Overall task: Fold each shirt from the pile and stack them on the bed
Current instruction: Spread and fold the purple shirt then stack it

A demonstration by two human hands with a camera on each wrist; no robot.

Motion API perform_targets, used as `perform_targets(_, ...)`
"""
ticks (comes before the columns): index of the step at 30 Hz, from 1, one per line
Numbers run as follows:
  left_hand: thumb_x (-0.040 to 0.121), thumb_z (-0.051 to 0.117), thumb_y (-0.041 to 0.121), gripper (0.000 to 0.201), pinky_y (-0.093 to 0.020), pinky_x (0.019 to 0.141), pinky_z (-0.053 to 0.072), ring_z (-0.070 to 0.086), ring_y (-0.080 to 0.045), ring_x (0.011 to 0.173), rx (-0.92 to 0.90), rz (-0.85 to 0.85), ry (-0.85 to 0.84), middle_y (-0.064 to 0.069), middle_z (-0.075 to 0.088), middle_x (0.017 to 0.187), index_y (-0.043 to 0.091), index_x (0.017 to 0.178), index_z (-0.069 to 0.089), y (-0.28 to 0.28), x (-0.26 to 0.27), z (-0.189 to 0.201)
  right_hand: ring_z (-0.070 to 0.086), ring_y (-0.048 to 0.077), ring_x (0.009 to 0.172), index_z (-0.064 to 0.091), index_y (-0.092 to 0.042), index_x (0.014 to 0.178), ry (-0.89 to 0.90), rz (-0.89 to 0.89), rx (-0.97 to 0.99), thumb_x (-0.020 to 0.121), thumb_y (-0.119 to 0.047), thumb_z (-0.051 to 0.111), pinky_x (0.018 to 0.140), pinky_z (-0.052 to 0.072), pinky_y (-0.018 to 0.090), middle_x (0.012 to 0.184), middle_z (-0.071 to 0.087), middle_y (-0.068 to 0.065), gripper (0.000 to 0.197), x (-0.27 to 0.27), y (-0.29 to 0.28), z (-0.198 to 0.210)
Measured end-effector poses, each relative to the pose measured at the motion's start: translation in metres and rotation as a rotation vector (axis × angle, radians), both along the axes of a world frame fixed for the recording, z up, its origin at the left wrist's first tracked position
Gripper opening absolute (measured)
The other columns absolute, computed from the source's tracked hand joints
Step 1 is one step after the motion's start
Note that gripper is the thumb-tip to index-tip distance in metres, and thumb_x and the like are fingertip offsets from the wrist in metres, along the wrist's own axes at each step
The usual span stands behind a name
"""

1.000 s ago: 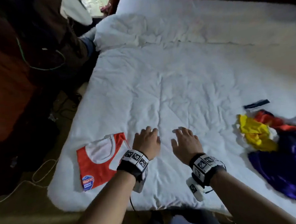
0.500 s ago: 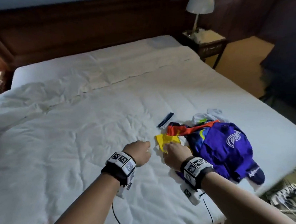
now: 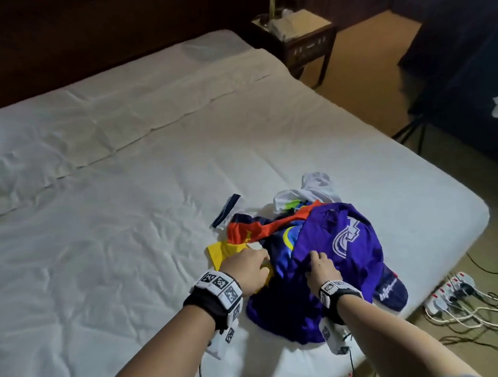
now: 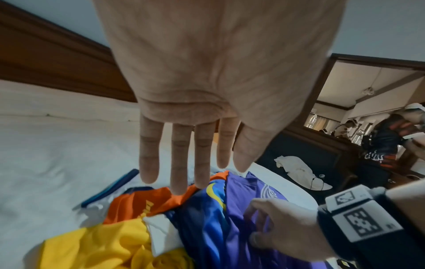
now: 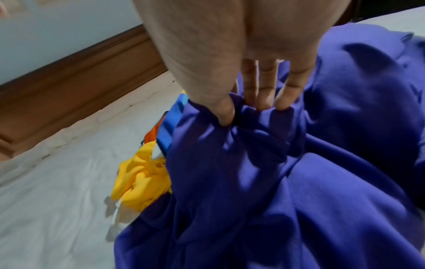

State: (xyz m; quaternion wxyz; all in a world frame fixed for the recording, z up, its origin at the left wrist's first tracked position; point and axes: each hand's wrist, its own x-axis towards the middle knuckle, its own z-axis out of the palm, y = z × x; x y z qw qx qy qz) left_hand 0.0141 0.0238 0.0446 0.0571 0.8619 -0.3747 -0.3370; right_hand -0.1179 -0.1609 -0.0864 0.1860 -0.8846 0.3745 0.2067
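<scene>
Right hand (image 3: 322, 268) pinches purple shirt (image 3: 341, 241) atop pile on bed (image 3: 98, 226); left hand (image 3: 248, 268) flat, fingers straight, over yellow shirt (image 3: 221, 249), holding nothing.

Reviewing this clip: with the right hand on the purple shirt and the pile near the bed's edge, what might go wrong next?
1. The right hand pinches only a small bunch of the purple shirt, which lies over the other shirts in the pile; lifting may drag the orange shirt along.
2. The purple shirt's hem lies at the bed edge, so a pull could tip it to the floor.
</scene>
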Motion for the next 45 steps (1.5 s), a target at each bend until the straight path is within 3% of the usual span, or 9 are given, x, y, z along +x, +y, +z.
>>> perform_targets(6,0.096,0.056,0.032,0.032,-0.04,0.093,0.052,0.063,-0.029,0.112,-0.044,0.074,0.059,-0.004,0.068,0.122,0.029,0.127,0.062,-0.016,-0.024,-0.017,0.054,0.037,0.108,0.058,-0.013,0.102,-0.226,-0.022,0.093,0.096,-0.013,0.048,0.084,0.048,0.044,0.108,0.055,0.01,0.012,-0.01,-0.011,0.008)
perform_targets(12,0.085,0.068,0.034,0.078,-0.044,0.106,0.046,0.049,-0.03,0.135,-0.161,0.176,0.105,-0.005,0.044,0.151,0.032,0.154,0.03,-0.024,-0.036,-0.012,0.051,0.022,0.082,0.054,-0.015,0.091,-0.703,0.064,0.317,0.085,-0.017,0.047,0.073,0.038,0.036,0.087,0.059,0.001,0.01,-0.001,0.021,0.095)
perform_targets(17,0.092,0.062,0.034,0.021,-0.043,0.082,0.055,0.069,-0.035,0.097,-0.51,0.404,0.211,-0.009,0.074,0.103,0.02,0.107,0.066,-0.019,-0.034,0.015,0.048,0.011,0.067,0.051,-0.017,0.089,-1.049,0.032,0.461,0.088,-0.011,0.05,0.065,0.042,0.033,0.074,0.056,-0.006,0.007,0.015,0.057,0.177)
perform_targets(20,0.095,0.064,0.023,0.009,-0.035,0.075,0.058,0.069,-0.019,0.081,-0.836,0.602,0.265,0.01,0.075,0.083,0.024,0.091,0.072,0.001,-0.033,0.062,0.058,0.009,0.072,0.055,-0.018,0.095,-1.213,-0.048,0.454,0.095,-0.008,0.055,0.068,0.048,0.026,0.08,0.063,-0.007,0.01,0.024,0.071,0.205)
perform_targets(25,0.101,0.059,0.005,0.02,-0.02,0.069,0.053,0.07,-0.005,0.071,-1.119,0.696,0.248,0.008,0.076,0.077,0.016,0.094,0.074,0.049,-0.024,0.164,0.058,0.017,0.116,0.053,-0.03,0.126,-1.156,0.029,0.442,0.093,-0.045,0.062,0.098,0.048,0.039,0.121,0.058,-0.009,0.038,0.018,0.107,0.194)
perform_targets(31,0.096,0.066,0.002,0.008,-0.015,0.06,0.049,0.063,-0.002,0.059,-1.257,0.609,0.133,0.007,0.069,0.064,0.0,0.09,0.071,0.129,-0.011,0.232,0.042,0.011,0.063,0.052,-0.015,0.081,-1.148,0.151,0.579,0.096,-0.036,0.056,0.06,0.04,0.036,0.067,0.049,-0.007,0.026,0.031,0.167,0.209)
perform_targets(37,0.082,0.087,0.024,0.01,-0.03,0.07,0.044,0.054,-0.002,0.07,-0.786,0.503,-0.011,0.017,0.063,0.074,0.024,0.08,0.077,0.254,0.019,0.226,0.052,0.012,0.067,0.057,-0.027,0.092,-1.22,0.173,0.579,0.091,-0.031,0.054,0.063,0.044,0.036,0.074,0.059,-0.01,0.006,0.076,0.202,0.271)
perform_targets(41,0.088,0.08,0.021,0.006,-0.04,0.084,0.056,0.07,-0.015,0.085,-0.962,0.536,-0.028,0.004,0.078,0.094,0.021,0.094,0.079,0.283,0.012,0.245,0.053,0.01,0.116,0.042,-0.043,0.141,-1.094,0.475,0.609,0.09,-0.033,0.061,0.092,0.048,0.037,0.13,0.056,-0.013,0.056,0.088,0.257,0.297)
perform_targets(45,0.082,0.079,0.028,0.017,-0.044,0.085,0.058,0.073,-0.026,0.085,-0.987,0.493,-0.122,-0.002,0.078,0.091,0.018,0.097,0.077,0.3,0.007,0.252,0.062,0.01,0.08,0.068,-0.031,0.107,-1.122,0.566,0.706,0.097,-0.036,0.055,0.077,0.052,0.04,0.09,0.071,-0.012,0.017,0.097,0.318,0.314)
